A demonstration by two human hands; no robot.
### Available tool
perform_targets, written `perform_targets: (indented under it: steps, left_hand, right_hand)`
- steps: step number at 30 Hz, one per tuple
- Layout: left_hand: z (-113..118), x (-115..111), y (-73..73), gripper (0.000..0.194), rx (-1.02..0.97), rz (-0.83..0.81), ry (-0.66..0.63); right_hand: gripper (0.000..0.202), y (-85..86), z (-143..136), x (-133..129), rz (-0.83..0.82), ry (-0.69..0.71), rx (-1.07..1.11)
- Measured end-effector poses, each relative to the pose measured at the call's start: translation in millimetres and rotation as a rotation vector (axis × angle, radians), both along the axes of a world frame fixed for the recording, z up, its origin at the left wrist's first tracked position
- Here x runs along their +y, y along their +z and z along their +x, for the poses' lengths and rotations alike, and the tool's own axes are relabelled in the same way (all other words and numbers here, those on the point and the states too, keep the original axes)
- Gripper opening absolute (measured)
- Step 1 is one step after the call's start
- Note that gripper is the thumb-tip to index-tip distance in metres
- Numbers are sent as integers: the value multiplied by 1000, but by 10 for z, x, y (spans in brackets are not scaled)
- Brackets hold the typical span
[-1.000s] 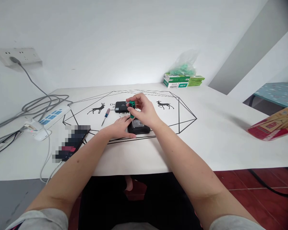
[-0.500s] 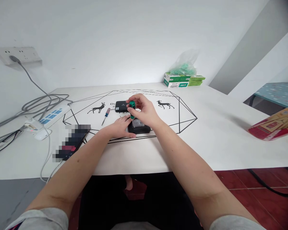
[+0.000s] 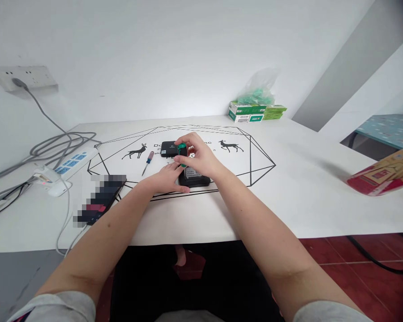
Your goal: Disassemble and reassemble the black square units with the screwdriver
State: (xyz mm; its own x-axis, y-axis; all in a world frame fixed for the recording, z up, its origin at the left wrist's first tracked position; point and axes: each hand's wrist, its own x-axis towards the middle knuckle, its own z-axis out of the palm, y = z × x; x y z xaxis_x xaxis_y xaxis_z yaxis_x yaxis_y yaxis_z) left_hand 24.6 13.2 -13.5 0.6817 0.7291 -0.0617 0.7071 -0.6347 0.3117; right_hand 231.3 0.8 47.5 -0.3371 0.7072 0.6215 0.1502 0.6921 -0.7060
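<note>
A hard drive [image 3: 195, 180] in a black case lies on the white table, its pale label partly showing. My left hand [image 3: 168, 180] steadies it from the left, thumb along the near edge and fingers at the far side. Above the drive's far left part, my right hand [image 3: 201, 155] grips a screwdriver by its green and black handle [image 3: 182, 150]. The handle stands roughly upright; its tip is hidden behind my fingers. Just beyond lies a flat black cover [image 3: 167, 149]. To the left rests a second screwdriver [image 3: 149, 158] with a blue and reddish handle.
A phone-like dark device [image 3: 109, 197], partly pixelated, lies left of my left forearm. Farther left are a power strip [image 3: 75, 164] and coiled grey cables [image 3: 53, 145]. Green boxes [image 3: 248, 112] with a plastic bag stand at the back. A red and yellow package [image 3: 383, 174] is at right.
The fingers of my right hand have shifted slightly left around the green handle, and the handle has turned and tilted a little. My left hand and the hard drive stay in place.
</note>
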Motion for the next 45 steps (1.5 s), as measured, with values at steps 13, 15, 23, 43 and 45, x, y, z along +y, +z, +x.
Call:
perform_targets:
  steps: [13, 15, 23, 43, 45]
  left_hand:
    - [29, -51, 76, 119, 33, -45, 35]
    - [33, -59, 88, 118, 37, -44, 40]
    - [4, -15, 13, 120, 7, 1, 18]
    - [26, -46, 61, 118, 34, -4, 33]
    - [25, -47, 66, 118, 36, -6, 32]
  right_hand:
    - [48, -14, -5, 10, -25, -36, 77]
    - [48, -7, -2, 11, -37, -37, 80]
    - [48, 12, -12, -12, -63, -29, 60]
    - [36, -9, 0, 9, -61, 19, 82]
    - [40, -10, -1, 7, -87, 54, 102]
